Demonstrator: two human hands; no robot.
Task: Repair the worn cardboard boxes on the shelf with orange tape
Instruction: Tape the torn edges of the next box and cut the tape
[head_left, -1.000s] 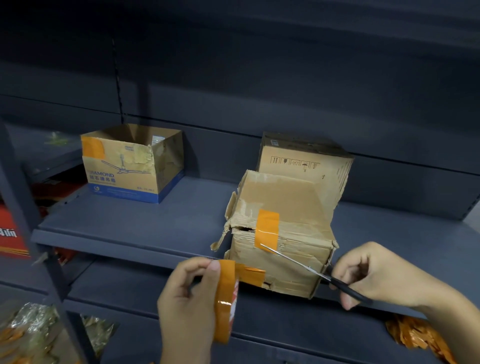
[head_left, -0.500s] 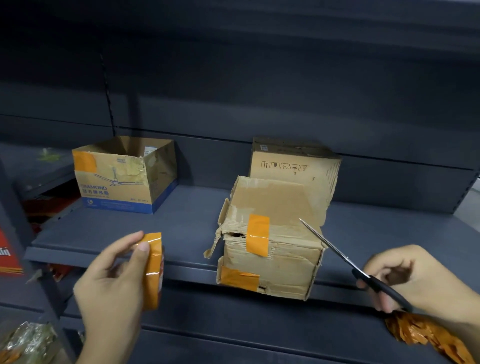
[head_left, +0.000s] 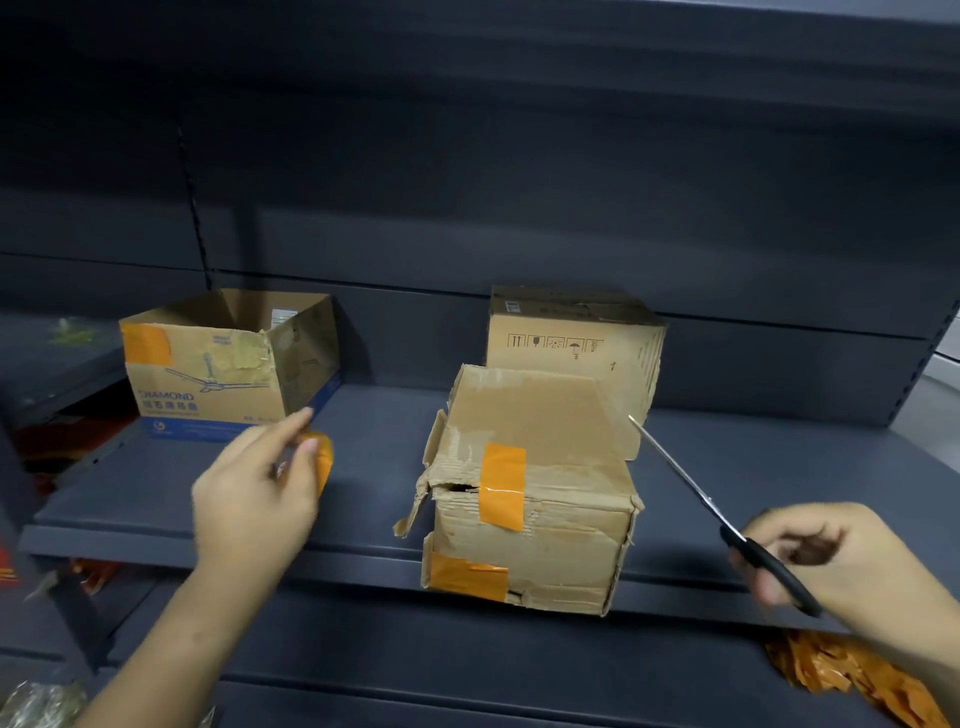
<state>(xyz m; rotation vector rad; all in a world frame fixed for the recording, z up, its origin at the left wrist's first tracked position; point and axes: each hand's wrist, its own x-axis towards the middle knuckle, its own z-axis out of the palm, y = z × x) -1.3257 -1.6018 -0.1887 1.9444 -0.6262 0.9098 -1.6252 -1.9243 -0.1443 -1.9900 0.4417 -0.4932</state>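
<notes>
The left hand (head_left: 249, 499) curls its fingers (head_left: 298, 423) around the orange tape roll (head_left: 323, 460). The right hand (head_left: 826, 561) grips black scissors (head_left: 727, 525), blades together, pointing to 11 o'clock. Between them on the shelf (head_left: 156, 499) stands the torn box (head_left: 524, 493), closed, with two orange patches. At 10 o'clock an open box (head_left: 228, 364); I cannot tell what is inside. At 12 o'clock, a closed box (head_left: 576, 348).

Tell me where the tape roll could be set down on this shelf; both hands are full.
Bare shelf lies between the open printed box and the torn box, below the left hand. More lies right of the torn box, under the scissors. Behind it, the closed box crowds close.
</notes>
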